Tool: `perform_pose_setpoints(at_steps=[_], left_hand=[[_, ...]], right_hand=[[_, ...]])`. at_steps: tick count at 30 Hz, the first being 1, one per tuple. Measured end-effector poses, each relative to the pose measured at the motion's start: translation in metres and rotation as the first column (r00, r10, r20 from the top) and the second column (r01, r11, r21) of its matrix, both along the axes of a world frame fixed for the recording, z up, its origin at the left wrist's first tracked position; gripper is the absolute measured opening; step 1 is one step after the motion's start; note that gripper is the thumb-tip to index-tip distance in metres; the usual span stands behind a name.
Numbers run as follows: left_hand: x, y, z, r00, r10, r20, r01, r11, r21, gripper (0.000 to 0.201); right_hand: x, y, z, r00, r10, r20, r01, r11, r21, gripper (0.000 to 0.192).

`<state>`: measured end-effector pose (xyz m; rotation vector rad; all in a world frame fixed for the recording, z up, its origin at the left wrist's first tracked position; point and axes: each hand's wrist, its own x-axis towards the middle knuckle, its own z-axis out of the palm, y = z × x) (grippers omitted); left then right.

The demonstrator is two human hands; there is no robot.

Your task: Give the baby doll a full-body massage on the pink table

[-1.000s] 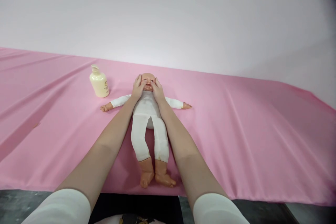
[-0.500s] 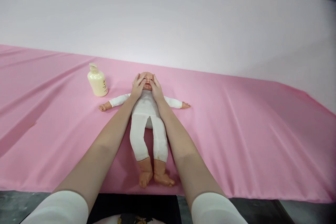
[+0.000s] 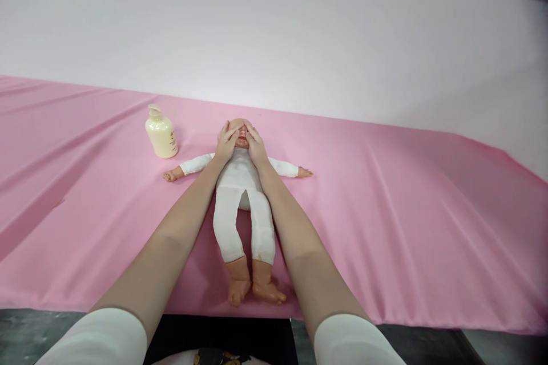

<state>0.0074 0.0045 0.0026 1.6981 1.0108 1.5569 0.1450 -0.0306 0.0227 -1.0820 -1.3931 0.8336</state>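
A baby doll [image 3: 240, 171] in a white cloth body lies on its back, feet toward me, arms spread out to both sides. On its face, my left hand [image 3: 225, 142] rests along the left cheek with the fingers stretched out. My right hand [image 3: 256, 145] lies the same way on the opposite cheek, also with extended fingers. Fingers from both hands nearly meet over the doll's eyes, which are covered. Nose, mouth and chin show between the hands. Left of the doll's head stands a pale yellow pump bottle [image 3: 161, 136], apart from my hands.
A pink cloth [image 3: 363, 228] with wrinkles covers the table, and its front edge hangs near my body. Behind it rises a plain white panel [image 3: 257, 34]. Dark floor shows below the table edge.
The fingers of both hands have moved inward across the doll's face, and its eyes are now covered. Doll and bottle stay in place; the view has shifted slightly.
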Motion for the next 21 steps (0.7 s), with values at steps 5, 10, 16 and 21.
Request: perform_pose_setpoints(at_steps=[5,10,16,21], left_hand=[[-0.001,0.0,-0.001,0.999,0.023,0.027,-0.021,0.996,-0.083,0.059],[-0.002,0.001,-0.002,1.0,0.021,0.008,-0.02,0.997,-0.08,0.061],[-0.002,-0.004,0.001,1.0,0.009,0.004,-0.008,0.999,-0.033,0.054],[-0.002,-0.011,0.003,1.0,0.02,-0.016,-0.021,0.999,-0.037,0.053]], right_hand=[[-0.002,0.0,0.002,0.998,-0.048,-0.031,0.046,0.998,-0.05,0.084],[-0.003,-0.002,0.003,0.994,-0.077,-0.072,0.071,0.994,-0.083,0.097],[-0.001,-0.002,0.001,0.989,-0.029,-0.143,0.031,0.999,0.01,0.083],[-0.001,-0.003,0.001,0.982,-0.027,-0.189,0.027,1.0,0.0,0.081]])
